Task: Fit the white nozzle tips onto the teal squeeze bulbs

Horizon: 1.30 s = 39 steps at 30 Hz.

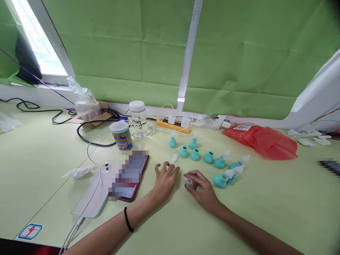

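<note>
My right hand [200,189] pinches a small translucent white cap-like piece [188,181] between thumb and fingers, its round rim turned up. To its left, my left hand [166,179] rests low over the table with fingers spread and bent, nothing seen in it. Just beyond those fingertips lies a small white nozzle-like piece [174,158]. Several teal rubber bulbs stand past my hands. An open-topped teal bulb [194,154] shows a bare hole, while another teal bulb [220,181], right of my right hand, has a white tip [230,173] on it.
Left of my left hand lie a phone in a red case [132,177] and a pale phone [92,194] with a white cable across it. Behind are a patterned cup [122,136], a clear jar [139,122], an orange power strip [170,124] and a red plastic bag [265,141].
</note>
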{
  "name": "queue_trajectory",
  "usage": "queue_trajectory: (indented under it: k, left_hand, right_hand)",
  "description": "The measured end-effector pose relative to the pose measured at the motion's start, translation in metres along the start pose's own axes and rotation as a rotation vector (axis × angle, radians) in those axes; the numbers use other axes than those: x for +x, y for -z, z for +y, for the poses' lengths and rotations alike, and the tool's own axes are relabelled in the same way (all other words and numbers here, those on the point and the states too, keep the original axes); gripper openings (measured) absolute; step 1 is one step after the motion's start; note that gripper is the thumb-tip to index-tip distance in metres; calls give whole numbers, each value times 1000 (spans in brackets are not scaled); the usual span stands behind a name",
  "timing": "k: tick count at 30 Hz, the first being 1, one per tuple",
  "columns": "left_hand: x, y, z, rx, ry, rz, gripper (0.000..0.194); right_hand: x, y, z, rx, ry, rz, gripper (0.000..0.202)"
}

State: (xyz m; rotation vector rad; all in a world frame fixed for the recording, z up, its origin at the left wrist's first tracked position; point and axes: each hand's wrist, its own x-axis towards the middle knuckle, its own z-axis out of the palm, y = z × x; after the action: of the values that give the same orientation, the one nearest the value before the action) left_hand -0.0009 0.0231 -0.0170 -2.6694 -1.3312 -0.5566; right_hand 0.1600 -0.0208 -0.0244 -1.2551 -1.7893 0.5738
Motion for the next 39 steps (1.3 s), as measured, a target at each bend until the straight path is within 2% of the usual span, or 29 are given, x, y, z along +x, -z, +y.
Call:
queue_trajectory:
  k: [5, 10, 13, 16, 20, 23, 26, 28, 30, 32, 35, 39]
  left_hand:
    - [3, 2, 4, -84, 48, 29, 36]
    - [17, 5, 15, -168, 60, 54, 49]
    - [34, -2, 18, -167, 133, 35, 52]
    - [53, -13, 20, -150, 190, 13, 45]
    - [65, -18, 22, -124, 195, 20, 38]
    - [60, -5, 24, -161, 173, 100, 38]
    - [43, 13, 23, -245, 95, 188, 35]
    - [27, 20, 23, -342, 9, 181, 30]
    - [12, 20, 23, -468, -51, 120, 27]
    - [1, 17, 24, -584, -56, 87, 31]
    - [-6, 12, 27, -766, 43, 47, 42]
    - [-3, 12, 26, -1036, 154, -50, 32]
  right_hand:
    - [-1, 0, -4, -4, -48, -1, 27]
    - [-1, -1, -5, 50, -49, 27, 25]
    - [-3, -1, -6, 59, -33, 78, 22]
    - [-4, 0, -6, 64, -27, 95, 21]
    - [-4, 1, -7, 85, -31, 114, 21]
    - [-5, 1, -5, 122, -43, 177, 22]
    - [-7, 0, -3, 206, -36, 296, 22]
    - [-8, -2, -1, 286, -18, 381, 22]
    - [-9, -4, 1, 356, -11, 429, 21]
    - [-10, -5, 3, 392, -34, 429, 20]
    - [-11, -5, 6, 402, -107, 389, 20]
    - [-13, -4, 8, 429, -151, 278, 20]
